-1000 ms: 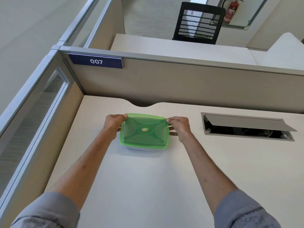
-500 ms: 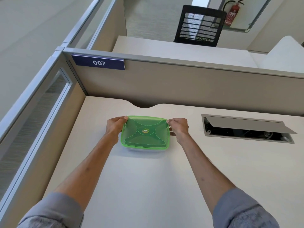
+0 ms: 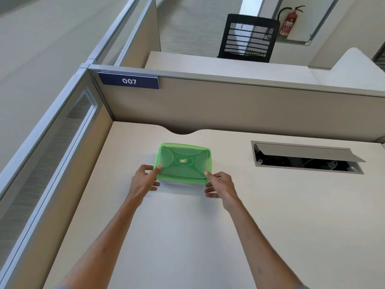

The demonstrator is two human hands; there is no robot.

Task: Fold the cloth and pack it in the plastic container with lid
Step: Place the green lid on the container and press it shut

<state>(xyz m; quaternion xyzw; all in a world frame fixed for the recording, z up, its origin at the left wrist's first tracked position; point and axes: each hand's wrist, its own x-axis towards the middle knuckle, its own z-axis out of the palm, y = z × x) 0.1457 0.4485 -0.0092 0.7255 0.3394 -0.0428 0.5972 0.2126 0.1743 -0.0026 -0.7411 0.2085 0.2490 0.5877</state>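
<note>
A plastic container with a translucent green lid (image 3: 183,161) sits on the beige desk (image 3: 187,236), the lid lying on top of it. My left hand (image 3: 143,180) is at its near left corner, thumb on the lid and fingers under the rim. My right hand (image 3: 220,185) is at the near right corner, one fingertip on the lid's edge and the other fingers curled beside the container. The cloth is not visible; the lid hides whatever is inside.
An open cable hatch (image 3: 306,158) is set into the desk at the right. Partition walls close the desk at the back (image 3: 250,113) and left (image 3: 62,163), with a "007" sign (image 3: 129,80). A black chair (image 3: 248,38) stands beyond.
Both hands have slid from the container's far side corners to its near corners. The container stays in place on the desk with its lid on.
</note>
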